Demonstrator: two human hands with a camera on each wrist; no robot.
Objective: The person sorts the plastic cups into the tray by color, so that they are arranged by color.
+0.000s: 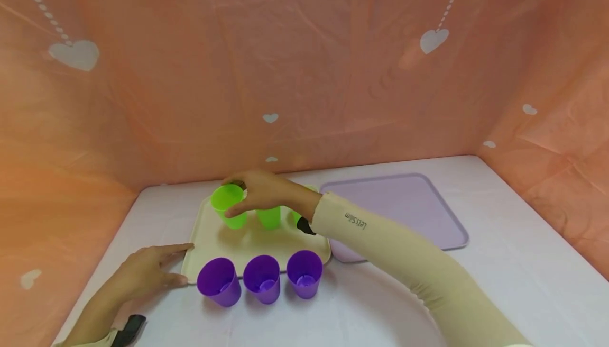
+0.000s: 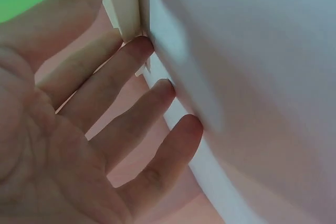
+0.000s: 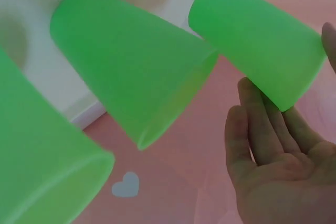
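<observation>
A right hand [image 1: 264, 191] pinches a green cup [image 1: 227, 203] near its rim, over the left part of a cream tray [image 1: 214, 252]; the left hand [image 1: 145, 273], fingers spread, touches the tray's edge. Probably light, stiffish plastic, best gripped gently below the rim.

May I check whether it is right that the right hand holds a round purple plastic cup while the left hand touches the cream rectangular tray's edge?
Only the colour is wrong: the head view shows the right hand holding a round green plastic cup; the rest stands.
</observation>
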